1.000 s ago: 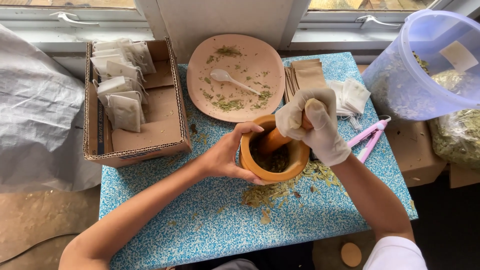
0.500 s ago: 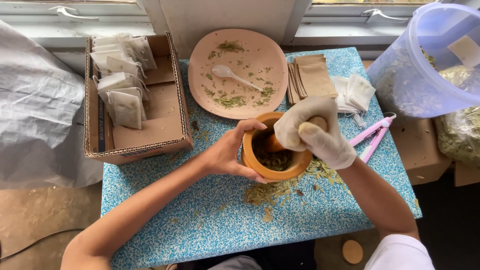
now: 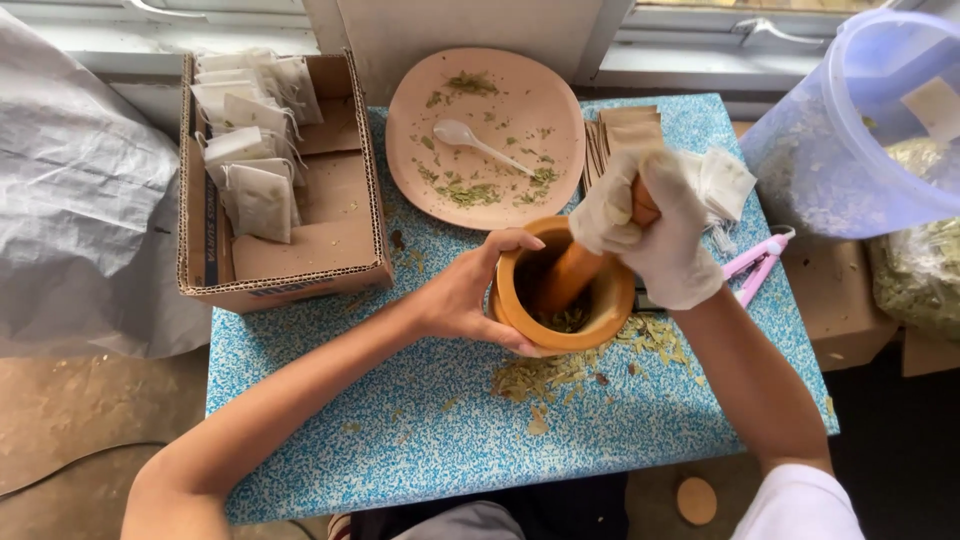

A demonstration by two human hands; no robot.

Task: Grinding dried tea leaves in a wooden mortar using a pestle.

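Speckled blue table (image 3: pixel 420 450): mortar (image 3: pixel 565 290), plate (image 3: pixel 485 135), box (image 3: pixel 285 180)

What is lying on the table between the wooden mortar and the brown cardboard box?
In the head view, only blue speckled tabletop with a few leaf crumbs lies between the wooden mortar and brown cardboard box.

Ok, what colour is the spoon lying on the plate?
White; the spoon lies on the pinkish plate, clearest in the head view.
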